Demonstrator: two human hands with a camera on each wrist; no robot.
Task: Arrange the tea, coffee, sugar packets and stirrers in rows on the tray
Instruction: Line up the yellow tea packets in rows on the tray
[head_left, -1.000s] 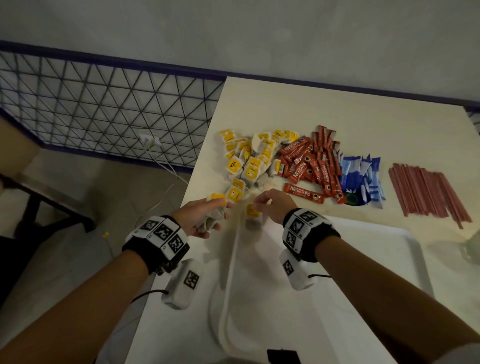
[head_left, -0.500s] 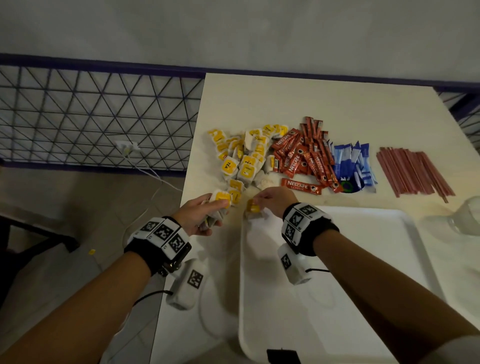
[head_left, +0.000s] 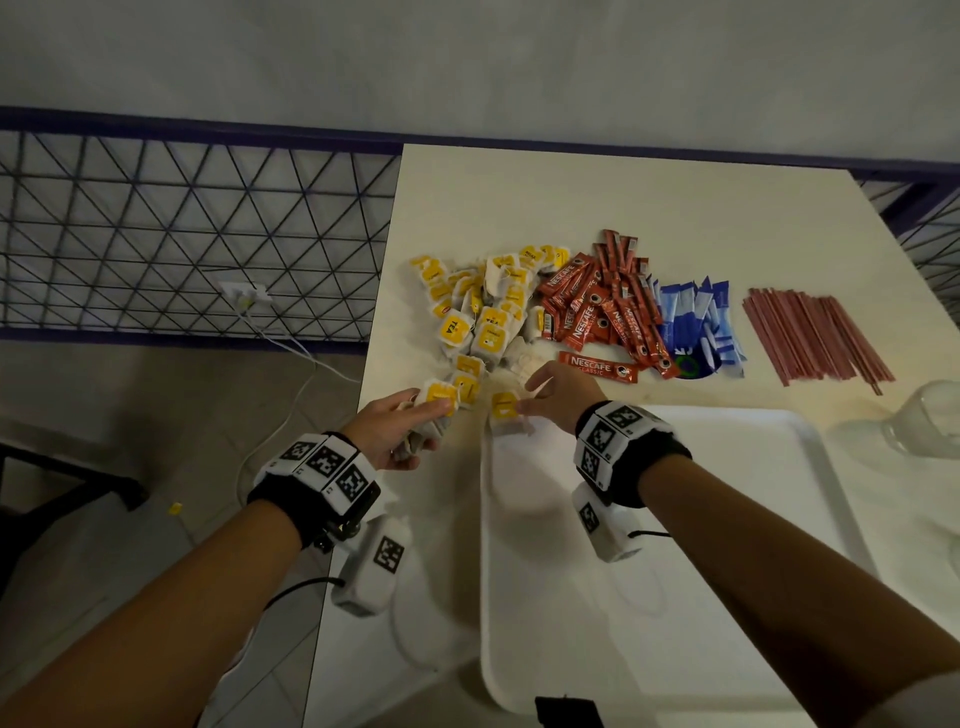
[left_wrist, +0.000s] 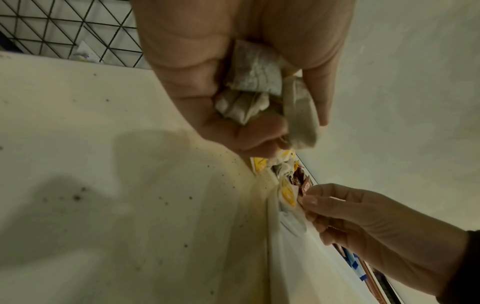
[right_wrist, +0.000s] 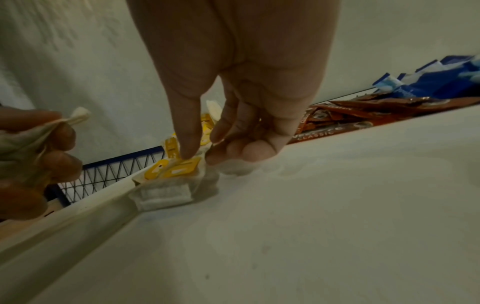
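A heap of yellow-tagged tea bags (head_left: 483, 317) lies on the table beyond the white tray (head_left: 727, 519), with red coffee sachets (head_left: 597, 306), blue sugar packets (head_left: 696, 322) and reddish stirrers (head_left: 810, 338) to its right. My left hand (head_left: 426, 421) hovers just left of the tray and grips a bunch of tea bags (left_wrist: 252, 82). My right hand (head_left: 522, 405) pinches one tea bag (right_wrist: 166, 195) by its yellow tag; that bag lies in the tray's far left corner.
A clear glass (head_left: 930, 421) stands at the right edge beside the tray. The table's left edge (head_left: 363, 395) runs close by my left hand, and a wire railing (head_left: 182, 234) and a power strip (head_left: 244, 293) sit beyond it.
The head view has swung so the tray sits more squarely in front. Both hands stay near the tray's far left corner, each still holding its tea bags.
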